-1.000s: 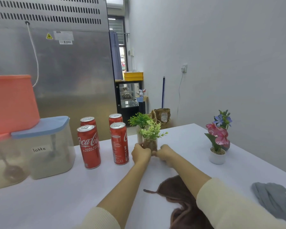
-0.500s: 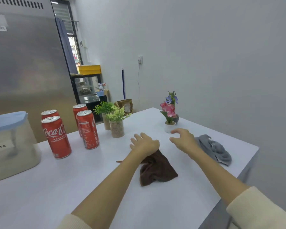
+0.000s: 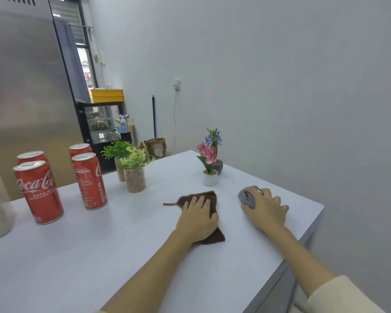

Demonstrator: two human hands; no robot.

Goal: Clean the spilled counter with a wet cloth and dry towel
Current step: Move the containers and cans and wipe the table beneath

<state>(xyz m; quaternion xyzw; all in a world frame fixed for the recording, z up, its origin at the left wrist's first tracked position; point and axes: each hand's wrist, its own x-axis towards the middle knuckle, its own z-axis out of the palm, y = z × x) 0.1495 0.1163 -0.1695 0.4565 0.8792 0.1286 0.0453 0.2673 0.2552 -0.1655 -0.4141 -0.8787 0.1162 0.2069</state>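
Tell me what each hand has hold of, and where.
The left hand presses flat on the middle of the brown cloth without gripping it. The right hand covers the grey cloth, fingers curled over its bunched top.

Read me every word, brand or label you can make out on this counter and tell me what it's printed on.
"Coca-Cola", cut off at the can's edge: front left red drink can.
"RECYCLE ME", running up the side: front right red drink can.
Small white print under the logo on the front left can: too blurred to read surely.
Label on the brown paper bag behind the counter: too small to read.
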